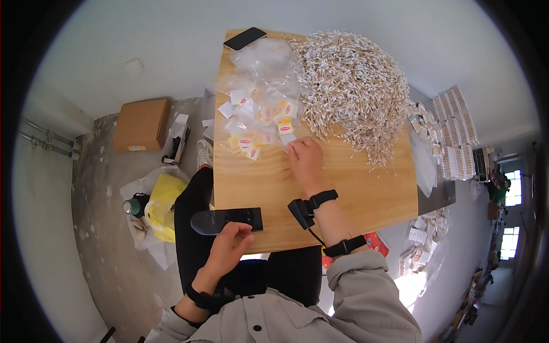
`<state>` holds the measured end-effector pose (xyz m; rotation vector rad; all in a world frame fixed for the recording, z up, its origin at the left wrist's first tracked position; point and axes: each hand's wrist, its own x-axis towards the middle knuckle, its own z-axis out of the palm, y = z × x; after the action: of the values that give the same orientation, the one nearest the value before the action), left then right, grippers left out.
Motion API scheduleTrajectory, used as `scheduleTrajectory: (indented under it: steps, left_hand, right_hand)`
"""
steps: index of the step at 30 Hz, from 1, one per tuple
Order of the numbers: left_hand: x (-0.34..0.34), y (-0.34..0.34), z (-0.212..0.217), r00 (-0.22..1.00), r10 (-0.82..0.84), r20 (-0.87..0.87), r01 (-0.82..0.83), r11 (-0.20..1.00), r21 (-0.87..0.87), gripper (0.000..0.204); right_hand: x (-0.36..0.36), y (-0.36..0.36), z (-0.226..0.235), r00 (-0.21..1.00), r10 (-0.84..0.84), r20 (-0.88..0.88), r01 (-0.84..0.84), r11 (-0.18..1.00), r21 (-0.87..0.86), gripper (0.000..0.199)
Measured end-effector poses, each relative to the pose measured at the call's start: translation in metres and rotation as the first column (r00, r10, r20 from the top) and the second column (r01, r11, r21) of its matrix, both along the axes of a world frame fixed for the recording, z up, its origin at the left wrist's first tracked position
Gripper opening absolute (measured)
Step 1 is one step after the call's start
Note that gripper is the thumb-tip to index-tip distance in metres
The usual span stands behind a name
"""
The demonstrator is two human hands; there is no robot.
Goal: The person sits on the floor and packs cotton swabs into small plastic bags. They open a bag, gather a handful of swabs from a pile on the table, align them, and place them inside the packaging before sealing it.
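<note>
My right hand (307, 163) reaches over the wooden table (366, 194), fingertips pinched on the white lower end of a small yellow-and-red label card (285, 126). More label cards (246, 144) lie beside it, among clear plastic bags (266, 66). To the right of the bags rises a big heap of cotton swabs (354, 80). My left hand (231, 246) is at the table's near edge with bent fingers, thumb apart, and nothing visible between them. Its fingertips are by a flat black device (226, 221) with a rounded left end, which juts past the table's left edge.
A dark phone (245, 38) lies at the table's far left corner. On the floor to the left are a cardboard box (141, 124), a yellow bag (163, 208) and a green-topped bottle (132, 206). Stacked swab packs (454, 134) stand to the right. A person (498, 188) is far off.
</note>
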<state>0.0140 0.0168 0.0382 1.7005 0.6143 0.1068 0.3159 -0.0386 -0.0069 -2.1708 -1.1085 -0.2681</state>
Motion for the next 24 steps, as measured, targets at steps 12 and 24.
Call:
scheduleTrajectory:
  steps: [12, 24]
  left_hand:
    - [0.02, -0.017, -0.011, 0.959, 0.265, 0.106, -0.149, 0.782, -0.605, 0.022]
    - [-0.011, -0.014, -0.015, 0.96, 0.277, 0.042, -0.219, 0.834, -0.506, 0.023]
  right_hand:
    - [-0.148, -0.056, 0.053, 0.956, 0.14, -0.258, -0.12, 0.989, 0.093, 0.011]
    - [-0.21, -0.064, 0.046, 0.797, 0.174, -0.579, -0.021, 0.965, 0.262, 0.01]
